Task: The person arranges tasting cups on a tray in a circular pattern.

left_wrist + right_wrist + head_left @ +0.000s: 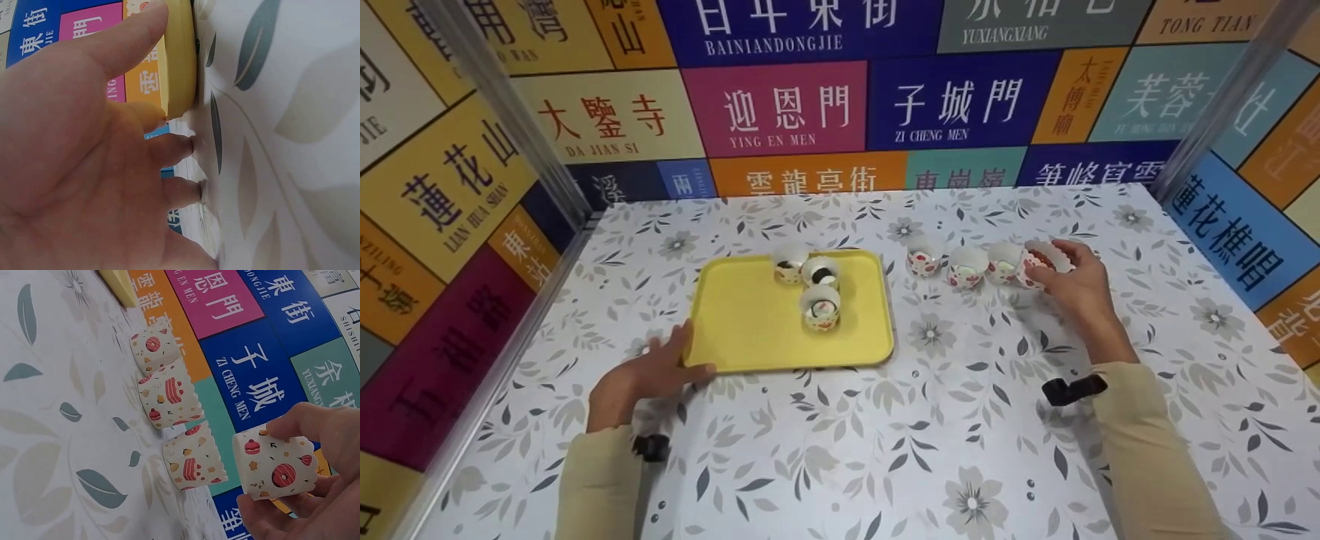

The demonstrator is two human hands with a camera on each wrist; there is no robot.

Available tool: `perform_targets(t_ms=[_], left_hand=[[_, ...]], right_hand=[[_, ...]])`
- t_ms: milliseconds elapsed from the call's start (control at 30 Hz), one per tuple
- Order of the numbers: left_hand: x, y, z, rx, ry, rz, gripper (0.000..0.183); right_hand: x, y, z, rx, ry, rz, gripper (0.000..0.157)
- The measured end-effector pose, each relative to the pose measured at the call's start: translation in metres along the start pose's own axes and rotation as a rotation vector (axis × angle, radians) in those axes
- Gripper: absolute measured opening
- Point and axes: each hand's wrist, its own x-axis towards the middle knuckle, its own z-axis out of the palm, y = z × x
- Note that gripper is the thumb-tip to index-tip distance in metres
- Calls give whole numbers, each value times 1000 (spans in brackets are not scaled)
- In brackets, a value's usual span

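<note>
My left hand [649,371] is at the near-left corner of a yellow tray [742,322], its thumb and index finger touching the rim [180,62]; the other fingers extend toward the tabletop. Three printed paper baking cups, a far one [789,266], a middle one [820,274] and a near one [820,309], stand on the tray. At the right, my right hand [1076,281] pinches another paper baking cup [275,464] between thumb and fingers; something reddish shows inside. Whether its base touches the table cannot be told. Beside it three similar cups [924,256] [194,458] stand in a row.
The table [825,450] has a white covering with grey leaves and flowers. Panels with coloured blocks and large characters [795,105] wall in the back and both sides. A dark wrist camera [1072,390] sits at the right sleeve, another [651,448] at the left.
</note>
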Motion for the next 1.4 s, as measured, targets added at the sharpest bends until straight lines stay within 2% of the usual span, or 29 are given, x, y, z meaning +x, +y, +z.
perform_targets(t_ms=[333, 733, 1067, 1400], left_hand=[[-1, 1, 0, -9, -1, 8, 104], [0, 2, 1, -12, 4, 4, 106], [0, 0, 1, 8, 4, 9, 105], [1, 1, 1, -3, 3, -14, 107]], right_hand=[[-8, -6, 11, -54, -58, -41, 82], [-11, -10, 24, -57, -103, -68, 83], [-16, -12, 38, -96, -144, -135, 80], [-34, -32, 49, -79, -201, -148, 76]])
